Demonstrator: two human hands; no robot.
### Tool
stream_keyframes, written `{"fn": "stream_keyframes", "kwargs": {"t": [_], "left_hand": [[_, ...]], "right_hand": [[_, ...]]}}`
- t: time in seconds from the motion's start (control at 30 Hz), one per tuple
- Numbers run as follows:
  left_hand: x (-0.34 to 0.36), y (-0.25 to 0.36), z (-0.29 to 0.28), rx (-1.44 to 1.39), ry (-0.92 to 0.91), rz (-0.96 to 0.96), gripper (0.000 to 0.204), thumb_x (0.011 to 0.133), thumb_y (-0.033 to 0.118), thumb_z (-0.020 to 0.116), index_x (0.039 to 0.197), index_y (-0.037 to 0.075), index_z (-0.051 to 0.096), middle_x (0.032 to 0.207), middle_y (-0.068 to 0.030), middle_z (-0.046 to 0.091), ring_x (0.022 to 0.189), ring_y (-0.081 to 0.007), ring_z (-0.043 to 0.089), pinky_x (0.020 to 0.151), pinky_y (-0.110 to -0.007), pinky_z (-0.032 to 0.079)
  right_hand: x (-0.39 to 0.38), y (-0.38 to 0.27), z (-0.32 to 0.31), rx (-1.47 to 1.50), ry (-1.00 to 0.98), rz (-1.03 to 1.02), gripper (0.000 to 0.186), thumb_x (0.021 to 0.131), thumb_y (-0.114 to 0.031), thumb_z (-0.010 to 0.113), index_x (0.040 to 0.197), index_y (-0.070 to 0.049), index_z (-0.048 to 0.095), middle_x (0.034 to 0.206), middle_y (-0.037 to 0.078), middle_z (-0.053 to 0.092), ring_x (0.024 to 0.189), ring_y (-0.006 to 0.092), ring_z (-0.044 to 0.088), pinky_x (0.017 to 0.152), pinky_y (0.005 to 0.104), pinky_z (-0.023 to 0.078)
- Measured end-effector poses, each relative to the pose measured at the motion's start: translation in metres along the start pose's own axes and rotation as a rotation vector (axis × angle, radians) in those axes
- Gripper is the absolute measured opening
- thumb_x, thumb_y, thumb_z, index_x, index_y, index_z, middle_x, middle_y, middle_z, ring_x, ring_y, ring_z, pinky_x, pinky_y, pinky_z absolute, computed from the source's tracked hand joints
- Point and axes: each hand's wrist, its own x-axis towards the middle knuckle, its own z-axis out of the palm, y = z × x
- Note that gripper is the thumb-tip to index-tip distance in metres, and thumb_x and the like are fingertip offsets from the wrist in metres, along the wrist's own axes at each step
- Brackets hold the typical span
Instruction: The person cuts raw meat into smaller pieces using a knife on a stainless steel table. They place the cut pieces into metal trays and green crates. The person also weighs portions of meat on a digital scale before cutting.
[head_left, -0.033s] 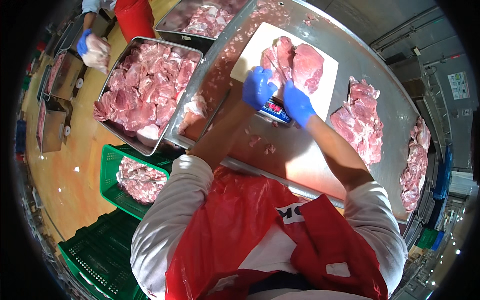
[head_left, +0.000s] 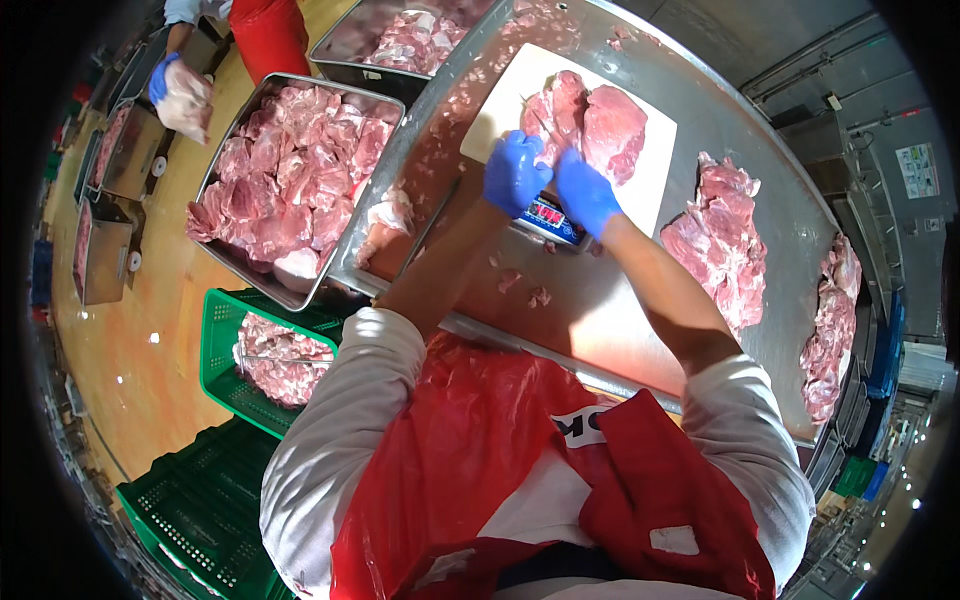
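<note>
Two joined lobes of raw pork lie on a white cutting board. My left hand, in a blue glove, is closed at the near left edge of the meat. My right hand, gloved too, is closed beside it at the near side of the meat. A thin blade shows by the right hand in the earlier frame; now the hand mostly hides it. Just below both hands is a small blue-edged device with a red-lit display, partly covered by them.
More pork lies on the metal table: a pile to the right and another at the far right edge. Left stand a full steel tray and green crates. A co-worker's gloved hand holds meat.
My right hand has drawn slightly left and back, closer to my left hand. The left hand has barely shifted. The co-worker's hand and its meat have moved a little left and up.
</note>
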Motion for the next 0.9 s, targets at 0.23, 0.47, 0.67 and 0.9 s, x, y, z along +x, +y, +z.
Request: {"fn": "stream_keyframes", "kwargs": {"t": [0.23,0.47,0.67,0.9], "left_hand": [[0.006,-0.029,0.000,-0.070,0.084,0.063,0.026,0.071,0.010,0.074,0.096,0.004,0.068,0.087,-0.0169,0.060,0.079,-0.0354,0.063,0.070,-0.045,0.051],[0.057,-0.106,-0.001,-0.004,0.173,-0.092,0.025,0.072,0.021,0.069,0.091,0.005,0.065,0.084,-0.0157,0.065,0.084,-0.0366,0.063,0.078,-0.043,0.051],[0.050,-0.066,0.004,0.190,-0.103,0.049,0.038,0.076,0.028,0.068,0.108,0.007,0.068,0.095,-0.0149,0.069,0.082,-0.0389,0.066,0.080,-0.048,0.054],[0.022,-0.053,-0.031,-0.014,-0.055,0.075,0.033,0.081,0.029,0.068,0.107,0.008,0.069,0.087,-0.0170,0.070,0.082,-0.0380,0.067,0.072,-0.048,0.054]], "right_hand": [[-0.025,0.016,0.003,0.059,-0.164,0.037,0.025,0.095,-0.015,0.044,0.109,0.006,0.049,0.097,0.033,0.064,0.090,0.0478,0.065,0.081,0.0532,0.051],[-0.159,0.056,-0.019,0.076,-0.227,0.162,0.022,0.096,-0.012,0.046,0.109,0.005,0.042,0.081,0.034,0.062,0.073,0.0514,0.062,0.065,0.0579,0.048],[-0.088,-0.013,-0.013,0.334,0.221,0.040,0.022,0.095,-0.007,0.046,0.107,0.010,0.040,0.074,0.036,0.060,0.070,0.0534,0.061,0.062,0.0573,0.048],[0.068,-0.031,-0.004,0.298,0.271,0.201,0.034,0.089,-0.010,0.052,0.111,0.015,0.045,0.095,0.038,0.063,0.090,0.0488,0.065,0.081,0.0527,0.052]]}}
